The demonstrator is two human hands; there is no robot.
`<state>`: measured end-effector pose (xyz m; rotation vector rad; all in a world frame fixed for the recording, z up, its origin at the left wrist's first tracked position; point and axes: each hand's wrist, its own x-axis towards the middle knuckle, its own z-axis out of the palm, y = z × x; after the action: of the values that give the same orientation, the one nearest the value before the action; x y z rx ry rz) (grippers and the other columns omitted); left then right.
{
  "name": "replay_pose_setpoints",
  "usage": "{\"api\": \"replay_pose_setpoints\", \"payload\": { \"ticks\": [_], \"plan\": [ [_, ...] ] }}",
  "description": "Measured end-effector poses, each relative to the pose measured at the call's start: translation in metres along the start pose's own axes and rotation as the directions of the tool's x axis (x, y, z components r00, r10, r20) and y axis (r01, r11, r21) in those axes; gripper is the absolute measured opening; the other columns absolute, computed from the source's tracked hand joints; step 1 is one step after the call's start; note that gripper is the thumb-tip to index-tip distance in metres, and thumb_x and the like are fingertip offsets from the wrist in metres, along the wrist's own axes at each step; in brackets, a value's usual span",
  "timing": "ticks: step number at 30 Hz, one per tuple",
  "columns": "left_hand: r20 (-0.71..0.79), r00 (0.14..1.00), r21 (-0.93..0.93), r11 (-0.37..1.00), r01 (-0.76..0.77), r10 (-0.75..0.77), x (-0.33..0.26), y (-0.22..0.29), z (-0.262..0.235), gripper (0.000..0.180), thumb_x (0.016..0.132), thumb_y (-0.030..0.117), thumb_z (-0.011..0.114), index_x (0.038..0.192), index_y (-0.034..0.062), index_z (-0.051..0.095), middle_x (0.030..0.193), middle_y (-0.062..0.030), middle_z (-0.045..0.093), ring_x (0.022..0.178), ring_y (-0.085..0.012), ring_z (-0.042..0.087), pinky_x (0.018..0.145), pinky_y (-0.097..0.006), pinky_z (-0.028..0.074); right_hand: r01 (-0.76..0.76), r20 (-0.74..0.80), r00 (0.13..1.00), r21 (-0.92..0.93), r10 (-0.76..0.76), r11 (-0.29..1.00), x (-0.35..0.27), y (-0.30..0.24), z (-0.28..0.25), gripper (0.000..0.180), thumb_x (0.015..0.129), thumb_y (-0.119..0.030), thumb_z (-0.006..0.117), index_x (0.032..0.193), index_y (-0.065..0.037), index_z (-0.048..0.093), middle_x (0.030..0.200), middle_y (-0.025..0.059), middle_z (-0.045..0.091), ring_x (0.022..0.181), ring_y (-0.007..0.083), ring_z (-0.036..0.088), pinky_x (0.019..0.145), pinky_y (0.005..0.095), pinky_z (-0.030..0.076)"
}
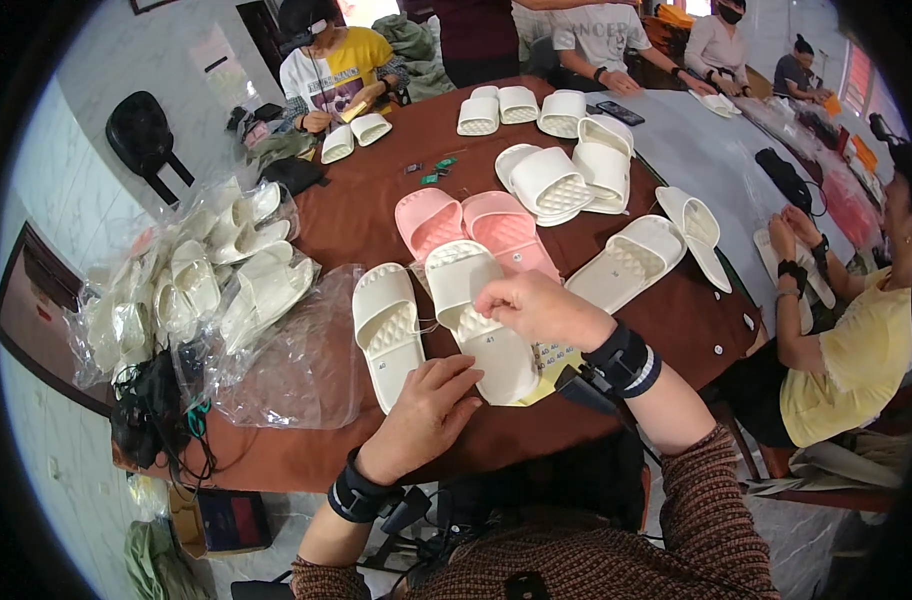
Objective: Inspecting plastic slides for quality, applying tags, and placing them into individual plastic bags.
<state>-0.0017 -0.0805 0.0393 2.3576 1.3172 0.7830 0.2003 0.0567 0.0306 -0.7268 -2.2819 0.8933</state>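
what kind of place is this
Probably a small workshop for sorting or packing slippers. Several people sit round a brown table strewn with white slippers and a pink pair, with clear bags of more slippers piled at the left edge.

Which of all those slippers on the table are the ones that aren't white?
The pink pair, lying side by side in the middle of the table, just beyond the white slipper under the person's hands. Every other slipper in view is white or cream.

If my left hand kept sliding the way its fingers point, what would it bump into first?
Your left hand points up and to the right. It looks to be already at the heel of the white slipper that your right hand holds, so it would meet that first.
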Motion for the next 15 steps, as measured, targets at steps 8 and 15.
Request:
{"api": "replay_pose_setpoints", "payload": {
  "ticks": [8, 15],
  "plan": [
    [0.002, 0.966, -0.34, 0.908, 0.245, -0.26, 0.04, -0.043, -0.002, 0.033, 0.092, 0.003, 0.059, 0.124, -0.001, 0.059, 0.103, -0.005, 0.063, 0.095, -0.0115, 0.058, 0.084, -0.027, 0.048, 0.055, -0.16, 0.986, 0.032, -0.049, 0.998, 0.012, 0.012, 0.008, 0.021, 0.086, -0.005, 0.056, 0.105, 0.0, 0.064, 0.094, 0.019, 0.067, 0.087, 0.0326, 0.065, 0.078, 0.0393, 0.051],
    [-0.148, 0.961, -0.236, 0.952, 0.196, -0.235, 0.059, -0.062, -0.002, 0.032, 0.088, 0.002, 0.061, 0.119, -0.0024, 0.059, 0.113, -0.0175, 0.065, 0.09, -0.0276, 0.065, 0.081, -0.034, 0.052, 0.038, -0.094, 0.995, -0.008, -0.039, 0.999, 0.03, 0.016, -0.005, 0.019, 0.087, -0.004, 0.057, 0.104, 0.001, 0.063, 0.093, 0.0179, 0.068, 0.084, 0.0323, 0.066, 0.076, 0.0369, 0.051]
  ]
}}
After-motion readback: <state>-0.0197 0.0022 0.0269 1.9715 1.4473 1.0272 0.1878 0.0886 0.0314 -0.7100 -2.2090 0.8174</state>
